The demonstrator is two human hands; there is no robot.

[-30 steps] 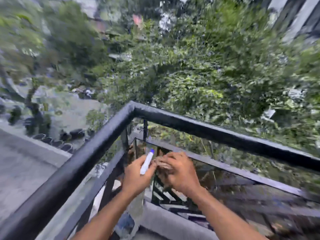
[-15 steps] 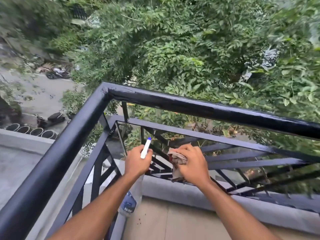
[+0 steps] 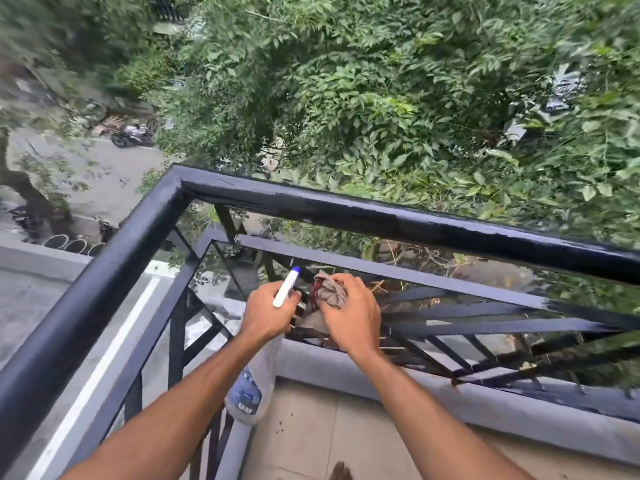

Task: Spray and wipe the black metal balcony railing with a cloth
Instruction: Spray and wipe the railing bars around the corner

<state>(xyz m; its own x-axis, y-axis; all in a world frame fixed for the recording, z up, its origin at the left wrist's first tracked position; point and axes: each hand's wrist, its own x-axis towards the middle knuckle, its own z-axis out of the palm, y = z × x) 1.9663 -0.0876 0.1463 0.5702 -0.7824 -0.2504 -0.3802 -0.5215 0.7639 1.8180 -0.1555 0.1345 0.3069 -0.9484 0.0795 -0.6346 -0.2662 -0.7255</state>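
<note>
Spray bottle (image 3: 247,393) gripped in left hand (image 3: 265,315); cloth (image 3: 330,292) bunched in right hand (image 3: 349,318) at lower bars of railing (image 3: 381,220), near its corner. Cloth to be wrapped round each bar and drawn lengthwise.

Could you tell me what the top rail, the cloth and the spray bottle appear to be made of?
Top rail: metal, glossy black paint; it reflects light. Cloth: soft fabric, probably; it crumples in the right hand. Spray bottle: translucent plastic, seemingly, with a blue label.
</note>
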